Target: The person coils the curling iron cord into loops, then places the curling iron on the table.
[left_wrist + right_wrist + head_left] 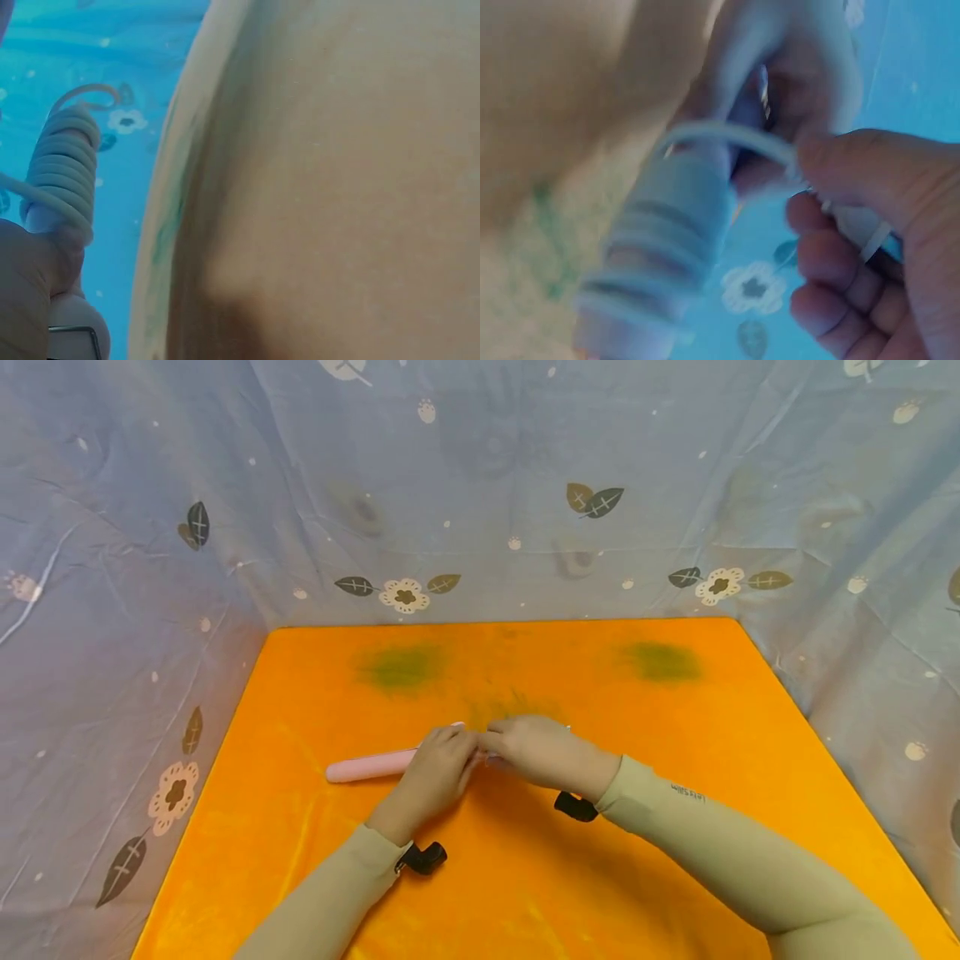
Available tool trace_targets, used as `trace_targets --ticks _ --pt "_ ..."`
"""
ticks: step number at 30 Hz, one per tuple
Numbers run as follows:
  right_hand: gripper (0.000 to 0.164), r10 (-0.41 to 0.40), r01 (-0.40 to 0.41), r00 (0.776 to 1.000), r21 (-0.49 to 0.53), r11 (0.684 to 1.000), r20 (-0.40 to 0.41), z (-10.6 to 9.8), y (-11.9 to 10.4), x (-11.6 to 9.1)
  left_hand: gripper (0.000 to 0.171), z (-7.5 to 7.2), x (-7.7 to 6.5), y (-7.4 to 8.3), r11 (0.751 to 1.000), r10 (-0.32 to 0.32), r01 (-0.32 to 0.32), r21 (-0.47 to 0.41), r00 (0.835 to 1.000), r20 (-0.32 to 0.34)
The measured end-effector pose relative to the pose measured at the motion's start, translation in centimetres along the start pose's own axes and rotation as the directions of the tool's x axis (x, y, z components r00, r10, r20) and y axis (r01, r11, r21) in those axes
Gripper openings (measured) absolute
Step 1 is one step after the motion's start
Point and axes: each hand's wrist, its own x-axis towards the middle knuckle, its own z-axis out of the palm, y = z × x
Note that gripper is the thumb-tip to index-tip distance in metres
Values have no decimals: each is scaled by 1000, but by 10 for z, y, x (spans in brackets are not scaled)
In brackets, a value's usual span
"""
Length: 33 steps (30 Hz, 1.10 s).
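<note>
A pink rod-shaped appliance, like a hair iron [371, 766], lies at a slant over the orange cloth. My left hand [438, 768] grips it near its right part. Pale cord [64, 169] is wound in several turns around its handle, and a bent metal wire piece [75, 328] shows below the thumb in the left wrist view. Just right of the left hand, my right hand [543, 752] pinches a loop of the cord [727, 133] between thumb and fingers. A small white piece [859, 225], partly hidden, sits within the right hand's curled fingers.
An orange cloth [510, 877] with green smudges covers the table. Grey-blue patterned curtains [495, 460] stand at the back and both sides. A black wrist device [423, 858] sits below the left wrist, another [576, 806] below the right.
</note>
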Motion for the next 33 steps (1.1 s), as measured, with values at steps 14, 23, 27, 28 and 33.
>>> trace_targets --ticks 14,23,27,28,33 --pt "11 70 -176 964 419 891 256 -15 43 3 21 -12 -5 12 986 151 -149 -82 988 27" --pt "20 161 -245 959 390 888 234 17 55 -2 18 1 -4 7 994 104 -103 -20 994 36" --pt "24 257 -323 939 334 885 226 31 60 4 13 6 -1 -3 999 21 -23 27 997 72" --pt "25 286 -342 935 315 885 211 36 61 6 13 8 0 -6 999 -4 1 39 997 75" --pt "27 396 -385 918 205 900 -14 64 64 11 14 15 6 -24 987 -145 142 70 989 36"
